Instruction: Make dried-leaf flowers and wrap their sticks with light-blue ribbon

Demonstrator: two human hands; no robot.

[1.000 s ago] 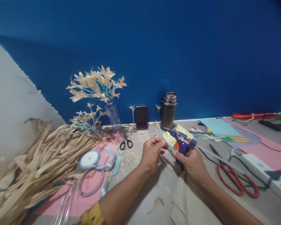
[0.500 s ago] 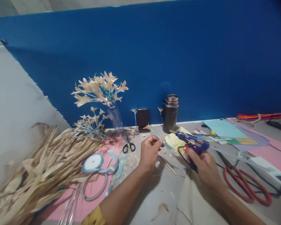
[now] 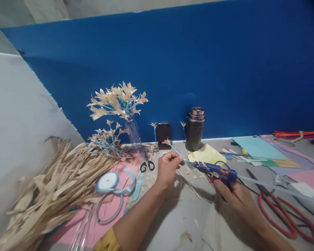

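My left hand (image 3: pixel 167 169) pinches a thin blue-wrapped stem with a small beige leaf flower (image 3: pixel 168 142) at its far tip. My right hand (image 3: pixel 234 198) grips a blue hot glue gun (image 3: pixel 216 170), held level with its nozzle pointing left at the near end of the stem. The two hands are a short way apart above the grey table (image 3: pixel 183 216). A yellow paper sheet (image 3: pixel 206 154) lies just behind the gun.
Dried beige leaves (image 3: pixel 47 188) heap at the left. A blue ribbon spool (image 3: pixel 107 181), small black scissors (image 3: pixel 147 164), a vase of made flowers (image 3: pixel 120 104), a phone (image 3: pixel 164 135), a dark flask (image 3: pixel 195 129), red scissors (image 3: pixel 285 212) and coloured papers (image 3: pixel 259 148) surround the hands.
My right hand has drawn right and lowered the glue gun to a level pose. The left hand still holds the stem. The camera has tilted up a little.
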